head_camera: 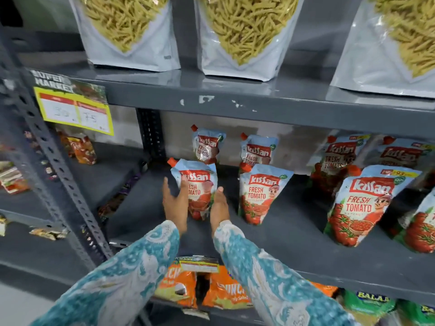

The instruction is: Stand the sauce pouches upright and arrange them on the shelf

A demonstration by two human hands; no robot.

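Several red-and-blue Kissan tomato sauce pouches stand upright on the grey middle shelf (282, 250). The front-left pouch (201, 184) stands between my two hands. My left hand (175, 205) lies flat against its left side, with straight fingers overlapping its front edge. My right hand (219, 208) is flat along its right side. Neither hand curls around it. Another pouch (261, 194) stands to its right and a larger one (362, 205) further right. Two small pouches (208, 147) (257, 150) stand behind, and more (336, 158) at the back right.
Large bags of pasta (127, 31) stand on the shelf above. A yellow price tag (75, 109) hangs at the left on that shelf's edge. Orange snack packs (204, 288) fill the shelf below. A perforated grey upright (58, 172) borders the left side.
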